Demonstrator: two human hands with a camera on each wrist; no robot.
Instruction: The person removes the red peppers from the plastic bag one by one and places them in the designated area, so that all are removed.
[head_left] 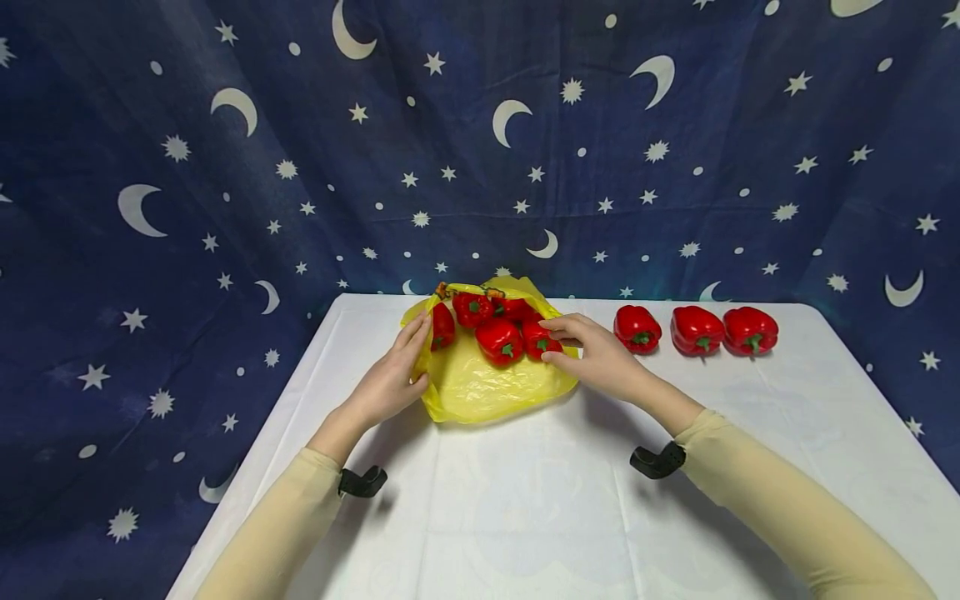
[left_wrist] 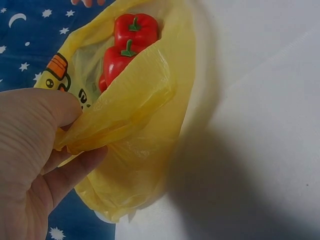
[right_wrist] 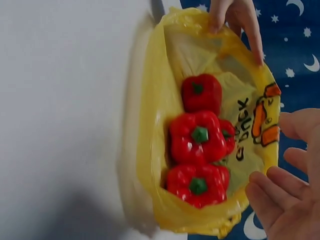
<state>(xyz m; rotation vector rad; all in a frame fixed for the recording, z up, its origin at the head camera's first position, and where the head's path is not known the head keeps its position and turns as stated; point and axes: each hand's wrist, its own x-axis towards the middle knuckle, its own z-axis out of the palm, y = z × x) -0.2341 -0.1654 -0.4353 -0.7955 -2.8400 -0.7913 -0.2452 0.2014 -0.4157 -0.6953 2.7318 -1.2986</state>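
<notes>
A yellow plastic bag [head_left: 495,392] with a printed cartoon duck lies on its side with its mouth toward me. Inside are several red bell peppers [head_left: 500,342] with green stems. My left hand [head_left: 390,383] pinches the bag's left rim; the left wrist view shows the thin plastic [left_wrist: 125,115] between thumb and fingers. At the bag's right edge is my right hand [head_left: 596,354], beside the rightmost pepper [head_left: 540,339] in it. In the right wrist view the right hand's fingers [right_wrist: 280,192] are loosely spread next to the rim and grip nothing visible.
Three more red bell peppers [head_left: 697,330] stand in a row to the right of the bag, near the back edge of the white-covered table [head_left: 525,517]. Behind hangs a dark blue cloth [head_left: 465,150] with moons and stars. Each wrist carries a black band [head_left: 657,460].
</notes>
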